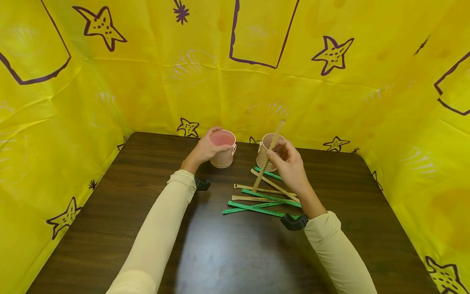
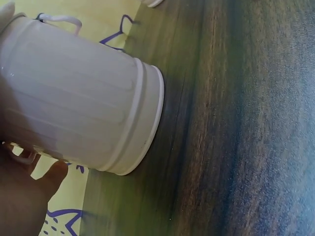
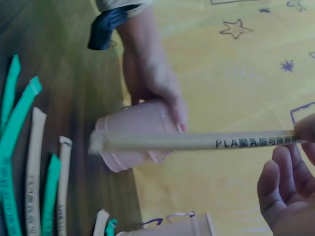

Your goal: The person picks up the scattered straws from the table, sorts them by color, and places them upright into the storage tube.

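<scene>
My left hand [image 1: 207,148] grips a small pink bucket [image 1: 222,160] by its rim, thumb across the near side. In the left wrist view the bucket [image 2: 83,93] stands on the table with its little handle at the side. Between thumb and fingers, my right hand [image 1: 290,165] pinches a tan paper-wrapped straw [image 1: 271,149], slanted with its top end up. Printed lettering runs along that straw [image 3: 197,141] in the right wrist view. Behind the right hand stands a second pink bucket [image 1: 262,157], partly hidden by the fingers and straw.
Several wrapped straws, green [image 1: 253,209] and tan [image 1: 249,199], lie loosely crossed on the dark wooden table [image 1: 154,163] below the right hand. A yellow patterned cloth [image 1: 147,81] hangs right behind the table's far edge. Dark wrist devices [image 1: 293,222] sit at both cuffs.
</scene>
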The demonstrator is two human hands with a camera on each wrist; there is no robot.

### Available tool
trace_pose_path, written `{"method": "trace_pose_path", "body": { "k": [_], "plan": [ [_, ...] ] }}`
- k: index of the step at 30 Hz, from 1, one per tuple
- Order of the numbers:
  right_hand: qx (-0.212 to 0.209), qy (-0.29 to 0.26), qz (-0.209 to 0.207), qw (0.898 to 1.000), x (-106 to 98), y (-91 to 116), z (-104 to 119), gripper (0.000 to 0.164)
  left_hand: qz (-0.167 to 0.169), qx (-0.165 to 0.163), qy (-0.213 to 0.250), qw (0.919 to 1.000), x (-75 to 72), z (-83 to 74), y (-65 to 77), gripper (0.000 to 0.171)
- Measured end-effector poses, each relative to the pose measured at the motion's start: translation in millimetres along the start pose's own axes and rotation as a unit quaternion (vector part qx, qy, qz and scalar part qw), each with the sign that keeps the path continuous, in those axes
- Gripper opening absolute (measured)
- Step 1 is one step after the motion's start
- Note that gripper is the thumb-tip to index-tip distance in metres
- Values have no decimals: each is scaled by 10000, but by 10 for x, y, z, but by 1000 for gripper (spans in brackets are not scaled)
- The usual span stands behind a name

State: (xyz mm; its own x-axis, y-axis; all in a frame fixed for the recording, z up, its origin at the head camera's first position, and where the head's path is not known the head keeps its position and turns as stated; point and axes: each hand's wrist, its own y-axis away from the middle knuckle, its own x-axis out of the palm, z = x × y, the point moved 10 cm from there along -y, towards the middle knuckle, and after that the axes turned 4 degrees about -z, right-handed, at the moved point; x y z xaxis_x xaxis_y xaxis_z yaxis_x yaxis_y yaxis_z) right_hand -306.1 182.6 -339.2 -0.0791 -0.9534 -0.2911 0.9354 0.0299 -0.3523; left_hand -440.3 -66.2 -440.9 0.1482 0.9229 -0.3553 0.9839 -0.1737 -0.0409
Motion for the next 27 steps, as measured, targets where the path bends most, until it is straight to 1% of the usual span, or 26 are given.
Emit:
{"method": "trace_pose_path", "body": {
  "k": [3, 5, 9, 13, 16, 19, 22, 27],
  "plan": [
    [-2, -393, -425, 9983, -69, -65, 5, 27, 35, -22, 60, 10000, 16, 14, -5, 89],
    [-18, -764, -709, 9946, -109, -100, 7, 24, 47, -33, 114, 9999, 23, 17, -12, 89],
    [-195, -1479, -1125, 9824, -145, -169, 37, 21, 34, -73, 158, 9998, 16, 27, -21, 90],
    [-373, -1921, -1370, 9711, -130, -243, 75, 19, 17, -80, 165, 9998, 4, 24, -12, 92],
    [-497, -2083, -1547, 9645, -108, -305, 85, 20, 23, -76, 186, 9998, 0, 21, -6, 92],
    [-563, -2213, -1618, 9600, -56, -374, 52, 20, 29, -68, 235, 9997, 1, 28, -4, 91],
    [-536, -2280, -1620, 9586, 17, -443, -13, 19, 33, -60, 278, 9996, 4, 37, -6, 90],
    [-442, -2242, -1604, 9602, 129, -521, -113, 19, 25, -28, 236, 9997, 1, 22, -6, 90]
  ]
}}
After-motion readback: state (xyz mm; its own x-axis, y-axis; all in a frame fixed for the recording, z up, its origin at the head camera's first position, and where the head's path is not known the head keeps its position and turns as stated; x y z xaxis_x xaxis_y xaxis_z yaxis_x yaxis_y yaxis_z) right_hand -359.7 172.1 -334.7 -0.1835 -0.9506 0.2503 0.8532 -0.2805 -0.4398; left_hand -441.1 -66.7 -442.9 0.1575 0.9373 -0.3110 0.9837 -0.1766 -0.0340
